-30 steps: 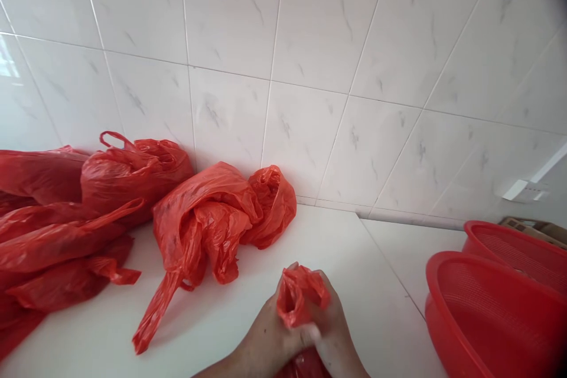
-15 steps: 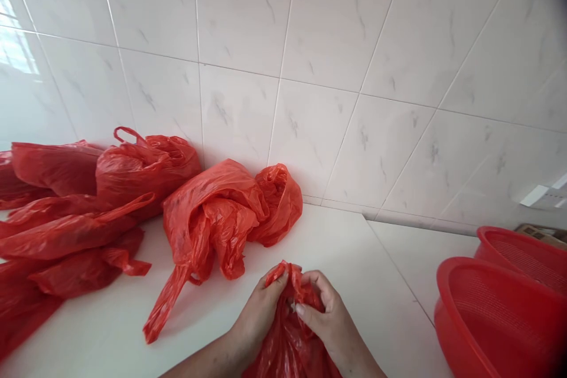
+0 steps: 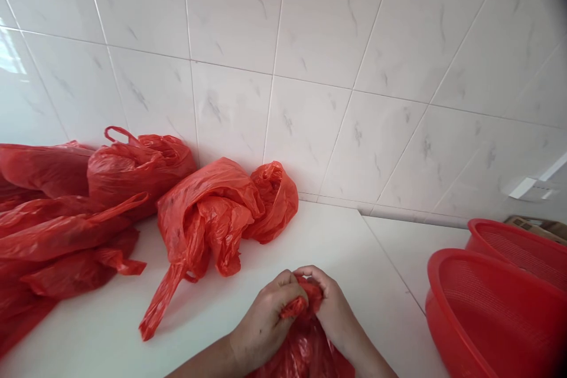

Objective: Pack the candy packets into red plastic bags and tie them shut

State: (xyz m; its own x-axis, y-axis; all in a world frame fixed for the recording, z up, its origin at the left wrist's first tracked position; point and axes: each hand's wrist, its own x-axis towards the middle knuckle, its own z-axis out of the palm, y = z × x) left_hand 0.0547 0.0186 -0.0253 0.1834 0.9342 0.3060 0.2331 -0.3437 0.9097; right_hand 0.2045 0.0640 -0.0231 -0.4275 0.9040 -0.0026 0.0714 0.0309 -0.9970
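At the bottom middle, a red plastic bag (image 3: 305, 345) is gathered at its top between both hands. My left hand (image 3: 270, 316) is closed around part of the bunched neck, and a crumpled bit of plastic pokes out of the fist. My right hand (image 3: 334, 307) grips the neck from the other side, its fingers curled over the top and partly hidden. The lower part of the bag runs out of view. Just beyond my hands lies another crumpled red plastic bag (image 3: 221, 201) with a twisted handle stretching toward me.
Several filled red plastic bags (image 3: 57, 230) are heaped on the left of the white tabletop (image 3: 101, 331). Two red plastic baskets (image 3: 447, 295) stand at the right. A tiled wall (image 3: 230, 106) rises behind, with a white socket (image 3: 529, 189) low at right.
My left hand has turned over and closed around the bag's neck. The hands have drawn closer together, bunching the plastic tighter. The view has shifted slightly to the right.
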